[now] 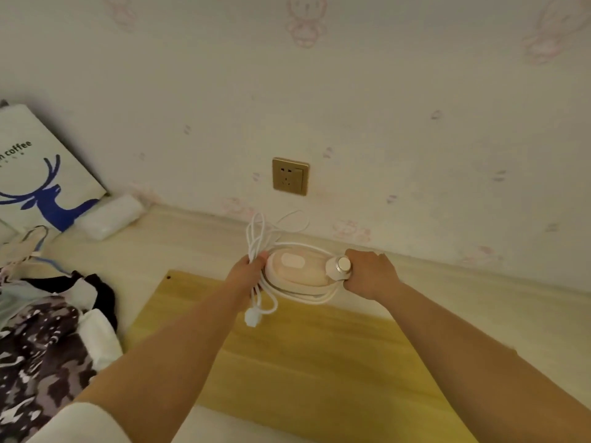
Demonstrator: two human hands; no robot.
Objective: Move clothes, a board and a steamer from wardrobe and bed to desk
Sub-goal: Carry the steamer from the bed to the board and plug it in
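Both bare forearms reach up from the bottom of the frame toward its centre, nearly straight, converging on the steamer (299, 273). The left hand (246, 271) is clenched around a loose bundle of the white cord (259, 238) and presses against the steamer's left end; loops of cord rise above the fist, and the plug (252, 318) hangs below it. The right hand (371, 273) wraps the steamer's right end, fingers curled round the part beside the white ribbed knob (342, 265). The steamer, pale pink and white, lies lengthwise between the two hands over the far edge of the yellow wooden board (319, 353), which lies flat on the pale desk (179, 244) in the lower centre. Whether it touches the board cannot be told.

A white sleeve (80, 423) shows at the lower left. The clothes (48, 340), patterned dark and white, lie heaped at the left edge, just beside the board. In the upper left a white bag (41, 174) leans against the wall, printed with a blue deer and the readable word "coffee". A gold wall socket (290, 175) sits above the steamer, on wallpaper (415, 91) with faint pink figures.
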